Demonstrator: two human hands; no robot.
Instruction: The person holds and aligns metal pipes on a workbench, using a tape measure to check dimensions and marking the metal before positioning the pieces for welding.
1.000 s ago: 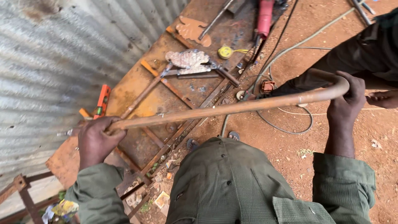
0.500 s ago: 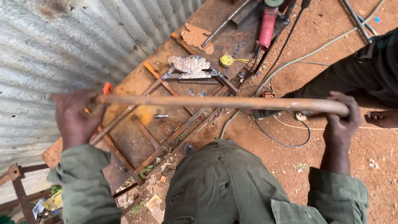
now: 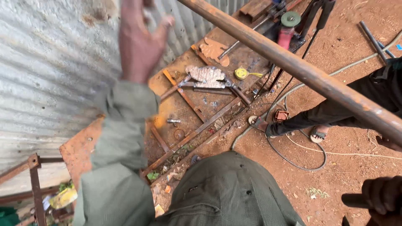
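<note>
While a long rusty metal pipe (image 3: 293, 67) slants across the view from upper centre to the right edge, the left hand (image 3: 140, 42) is lifted high with fingers spread, gripping nothing and off the pipe. The right hand (image 3: 383, 196), at the lower right corner, is closed around a dark bar end (image 3: 354, 201). Below lie a rusted steel sheet (image 3: 188, 109), a yellow tape measure (image 3: 241, 73) and a red angle grinder (image 3: 287, 29) on red earth, beside a corrugated metal wall (image 3: 50, 75).

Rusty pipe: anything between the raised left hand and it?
Nothing visible. The left hand is open, blurred, beside the long rusty metal pipe, with only air between them. The right hand grips the pipe's dark lower end at the frame's bottom right.
</note>
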